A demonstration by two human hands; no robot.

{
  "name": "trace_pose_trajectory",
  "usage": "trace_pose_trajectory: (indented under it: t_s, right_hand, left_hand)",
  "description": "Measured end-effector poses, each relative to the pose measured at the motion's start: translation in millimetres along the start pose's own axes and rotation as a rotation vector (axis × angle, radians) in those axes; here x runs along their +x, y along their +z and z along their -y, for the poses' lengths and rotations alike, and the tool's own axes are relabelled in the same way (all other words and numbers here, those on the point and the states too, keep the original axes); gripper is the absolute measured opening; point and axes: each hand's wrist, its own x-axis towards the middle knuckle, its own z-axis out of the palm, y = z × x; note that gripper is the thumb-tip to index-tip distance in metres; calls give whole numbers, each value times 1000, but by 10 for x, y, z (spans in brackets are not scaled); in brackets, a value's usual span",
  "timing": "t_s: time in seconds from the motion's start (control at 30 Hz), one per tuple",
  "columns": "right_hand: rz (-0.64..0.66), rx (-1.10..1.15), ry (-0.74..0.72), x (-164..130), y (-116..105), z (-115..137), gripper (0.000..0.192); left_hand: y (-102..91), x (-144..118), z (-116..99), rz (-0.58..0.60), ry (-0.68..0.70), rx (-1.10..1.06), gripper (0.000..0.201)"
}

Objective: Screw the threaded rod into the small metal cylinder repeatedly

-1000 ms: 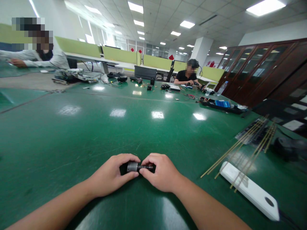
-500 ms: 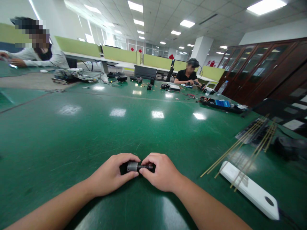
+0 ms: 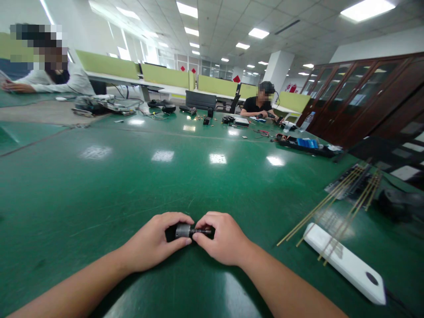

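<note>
Both of my hands rest on the green table [image 3: 139, 176] near its front edge and together grip one small metal part. My left hand [image 3: 155, 240] is closed around the grey cylindrical body [image 3: 182, 230]. My right hand [image 3: 223, 238] pinches the thin dark threaded shaft [image 3: 201, 231] that sticks out of that cylinder to the right. The far ends of the part are hidden inside my fingers.
A white flat device [image 3: 346, 264] lies at the right with several thin brass rods [image 3: 331, 203] leaning across it. Dark objects sit at the far right [image 3: 397, 205]. Tools and cables clutter the far table. One person sits at the far left [image 3: 49, 75], another at the far side [image 3: 260, 106].
My hands and the metal part have not moved. The person at the far left has shifted an arm slightly.
</note>
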Motion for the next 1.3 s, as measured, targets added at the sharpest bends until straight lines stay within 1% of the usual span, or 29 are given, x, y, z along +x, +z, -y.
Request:
trace_pose_trajectory:
  t_s: [0.23, 0.53, 0.7, 0.8, 0.93, 1.17, 1.3]
  right_hand:
    - [1, 2, -7, 1, -5, -4, 11]
    - [-10, 6, -2, 10, -9, 5, 9]
    - [-24, 11, -3, 15, -21, -1, 8]
    - [-25, 17, -2, 16, -28, 4, 8]
    - [-28, 16, 1, 13, -31, 11, 8]
    - [-47, 20, -7, 0, -19, -3, 8]
    - [-54, 20, -10, -1, -26, -5, 7]
  left_hand:
    - [51, -22, 100, -20, 21, 12, 29]
    - [19, -12, 34, -55, 16, -23, 30]
    - [-26, -3, -60, -55, -26, -54, 27]
    - [-46, -1, -96, -59, -23, -55, 26]
    - [-45, -7, -83, -71, -8, -49, 26]
    - [6, -8, 19, -88, -7, -43, 28]
    - [-10, -7, -32, -81, -24, -55, 28]
